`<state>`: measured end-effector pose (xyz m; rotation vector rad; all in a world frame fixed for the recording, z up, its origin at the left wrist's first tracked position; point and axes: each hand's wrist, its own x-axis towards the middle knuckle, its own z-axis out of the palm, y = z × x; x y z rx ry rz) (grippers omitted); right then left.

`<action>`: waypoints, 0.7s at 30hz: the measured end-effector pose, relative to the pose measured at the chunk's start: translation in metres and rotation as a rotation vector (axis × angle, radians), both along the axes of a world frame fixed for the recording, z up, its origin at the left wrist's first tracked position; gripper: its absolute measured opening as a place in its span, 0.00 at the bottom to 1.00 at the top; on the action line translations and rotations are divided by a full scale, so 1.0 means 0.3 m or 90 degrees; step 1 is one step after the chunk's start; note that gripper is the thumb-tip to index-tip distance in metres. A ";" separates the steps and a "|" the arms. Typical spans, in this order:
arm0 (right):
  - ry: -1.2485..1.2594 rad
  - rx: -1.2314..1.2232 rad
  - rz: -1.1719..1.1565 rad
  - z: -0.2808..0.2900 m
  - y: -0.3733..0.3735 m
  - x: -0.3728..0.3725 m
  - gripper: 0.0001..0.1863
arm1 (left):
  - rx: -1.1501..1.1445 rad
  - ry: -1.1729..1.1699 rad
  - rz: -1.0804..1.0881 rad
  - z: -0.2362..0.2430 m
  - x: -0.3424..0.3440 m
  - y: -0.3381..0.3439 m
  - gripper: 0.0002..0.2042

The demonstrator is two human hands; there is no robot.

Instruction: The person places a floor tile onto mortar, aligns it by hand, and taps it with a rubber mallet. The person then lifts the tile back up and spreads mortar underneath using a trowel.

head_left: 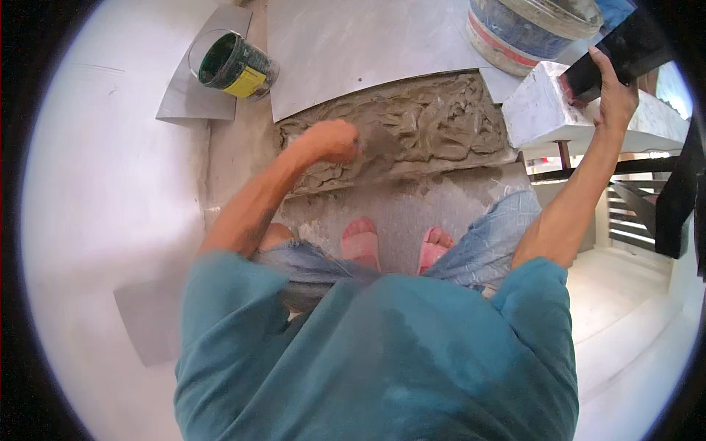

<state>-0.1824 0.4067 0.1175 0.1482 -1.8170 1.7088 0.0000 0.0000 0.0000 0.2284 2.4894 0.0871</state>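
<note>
My left hand (334, 141) is closed in a fist over a bed of wet grey-brown mortar (448, 121) on a step. What looks like a trowel (379, 151), blurred and coated with mortar, reaches out from that fist to the right. The mortar is ridged and uneven, and thinner near its front edge. At the upper right, my right hand (618, 95) grips a black post (625, 55) above a white ledge (540, 110). Its fingers are wrapped on the post, partly hidden.
A large grey tile (368, 44) lies beyond the mortar. A small green bucket (228, 66) with a yellow label stands at the upper left, by another tile piece (191, 92). A big blue-and-white bucket (515, 33) is at the back right. My feet in pink sandals (360, 242) are on the lower step.
</note>
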 end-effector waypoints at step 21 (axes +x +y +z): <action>-0.069 0.147 -0.010 -0.034 0.028 -0.010 0.33 | 0.110 -0.165 0.437 -0.025 0.132 -0.373 0.21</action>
